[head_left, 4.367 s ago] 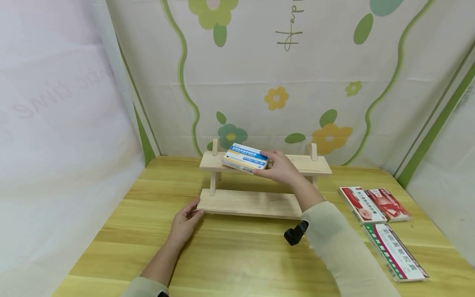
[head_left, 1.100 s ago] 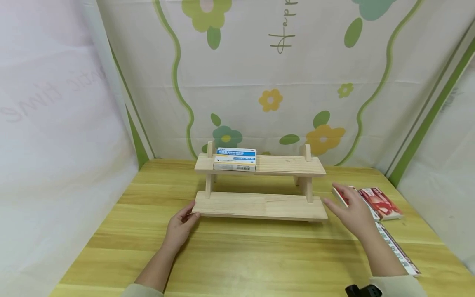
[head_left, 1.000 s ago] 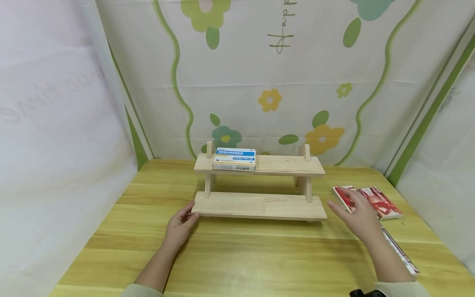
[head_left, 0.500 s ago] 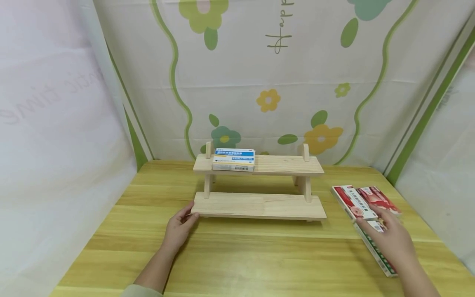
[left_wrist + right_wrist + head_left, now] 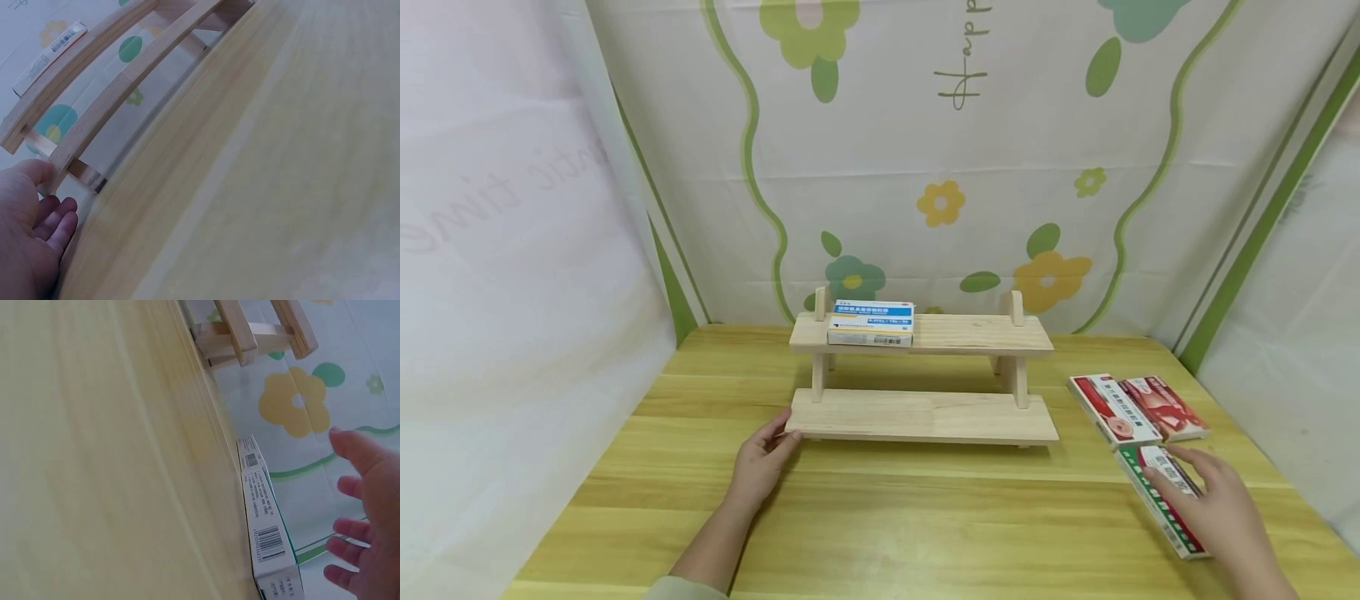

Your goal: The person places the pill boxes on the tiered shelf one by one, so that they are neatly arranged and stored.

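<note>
The left hand (image 5: 756, 468) pinches the pale wooden two-tier shelf (image 5: 925, 415), I'd guess for steadiness, while the right hand (image 5: 1221, 510), loosely spread and empty, hovers over the flat green-and-white cardboard box (image 5: 1160, 508).

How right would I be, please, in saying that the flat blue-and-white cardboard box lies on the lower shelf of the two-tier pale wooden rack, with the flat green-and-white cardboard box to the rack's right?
The shelf is wrong: the head view shows the blue-and-white box on the rack's upper shelf. The green-and-white box is indeed to the rack's right.
</note>
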`<act>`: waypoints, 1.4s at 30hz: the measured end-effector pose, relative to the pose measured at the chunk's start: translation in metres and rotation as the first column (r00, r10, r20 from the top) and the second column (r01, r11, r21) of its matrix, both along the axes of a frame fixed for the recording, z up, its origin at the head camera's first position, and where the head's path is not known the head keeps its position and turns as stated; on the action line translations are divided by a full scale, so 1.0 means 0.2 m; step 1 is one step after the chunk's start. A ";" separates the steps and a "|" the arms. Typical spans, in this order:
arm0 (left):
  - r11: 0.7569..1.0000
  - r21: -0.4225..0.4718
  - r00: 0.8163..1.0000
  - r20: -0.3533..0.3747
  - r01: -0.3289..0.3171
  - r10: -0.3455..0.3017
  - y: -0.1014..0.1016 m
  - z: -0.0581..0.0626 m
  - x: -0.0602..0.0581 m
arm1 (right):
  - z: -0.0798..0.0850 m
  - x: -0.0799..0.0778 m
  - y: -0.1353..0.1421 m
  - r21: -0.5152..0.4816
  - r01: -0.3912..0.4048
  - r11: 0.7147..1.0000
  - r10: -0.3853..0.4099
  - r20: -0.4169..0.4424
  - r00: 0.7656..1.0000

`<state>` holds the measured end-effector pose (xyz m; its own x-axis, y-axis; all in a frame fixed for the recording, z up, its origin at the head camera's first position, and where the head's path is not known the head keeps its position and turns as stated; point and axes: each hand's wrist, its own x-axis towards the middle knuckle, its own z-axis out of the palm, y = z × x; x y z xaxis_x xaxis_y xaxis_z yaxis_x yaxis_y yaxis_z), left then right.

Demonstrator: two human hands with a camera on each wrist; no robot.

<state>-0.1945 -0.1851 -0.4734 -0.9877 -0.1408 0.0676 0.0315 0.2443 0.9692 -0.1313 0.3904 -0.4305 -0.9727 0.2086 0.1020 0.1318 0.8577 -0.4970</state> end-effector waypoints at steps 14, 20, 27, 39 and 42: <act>1.000 0.017 1.000 -0.001 0.011 -0.011 0.00 0.01 0.01 | -0.10 0.04 0.10 0.090 0.005 0.996 -0.030 0.277 0.961; 1.000 0.016 1.000 0.014 0.006 -0.006 0.00 0.01 0.01 | -0.11 0.05 0.13 0.107 -0.035 0.994 0.001 0.306 0.952; 1.000 0.001 1.000 0.004 0.002 -0.002 0.00 0.00 0.00 | -0.13 0.06 0.15 0.104 -0.045 0.994 0.001 0.391 0.921; 1.000 0.014 1.000 -0.004 -0.003 0.003 -0.01 -0.01 -0.01 | -0.13 0.06 0.16 0.124 -0.067 0.990 0.015 0.376 0.926; 1.000 0.025 1.000 0.004 0.005 -0.005 -0.01 -0.01 -0.01 | -0.10 0.06 0.16 0.110 -0.058 0.992 0.012 0.378 0.926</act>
<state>-0.1958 -0.1864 -0.4744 -0.9887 -0.1375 0.0599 0.0285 0.2195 0.9752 -0.1194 0.4215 -0.4514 -0.9507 0.1823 -0.2510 0.2579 0.9141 -0.3130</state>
